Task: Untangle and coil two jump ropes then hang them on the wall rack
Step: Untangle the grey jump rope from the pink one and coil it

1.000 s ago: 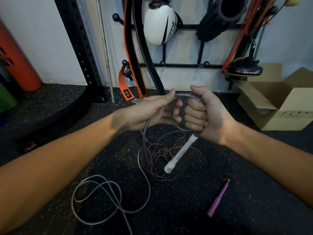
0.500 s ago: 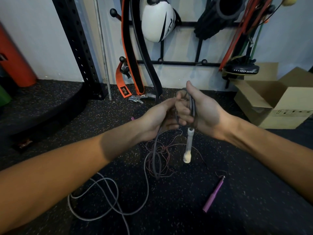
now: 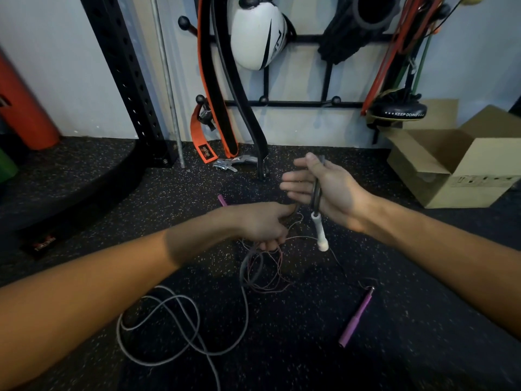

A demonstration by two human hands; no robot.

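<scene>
My right hand [image 3: 329, 190] is raised palm-left, with loops of grey jump rope [image 3: 315, 190] wound across the palm under my thumb; its white handle [image 3: 320, 231] hangs below. My left hand [image 3: 265, 224] sits lower, closed on the same grey rope, which trails down to loose loops on the floor [image 3: 169, 328]. A thin pink rope [image 3: 270, 266] lies tangled beneath my hands. One pink handle [image 3: 356, 317] lies on the floor at the right, another [image 3: 222, 200] peeks out behind my left hand. The black wall rack [image 3: 293, 103] is straight ahead.
A black-and-orange belt [image 3: 210, 88], a white boxing glove [image 3: 258, 38], a foam roller and resistance bands [image 3: 394, 49] hang on the rack. An open cardboard box [image 3: 456, 167] stands at the right. A black steel upright [image 3: 127, 80] and an orange cylinder [image 3: 25, 108] are at the left.
My left hand has dropped down and away from my right, sliding along the grey rope. My right fingers have opened out, with the coil still lying across the palm.
</scene>
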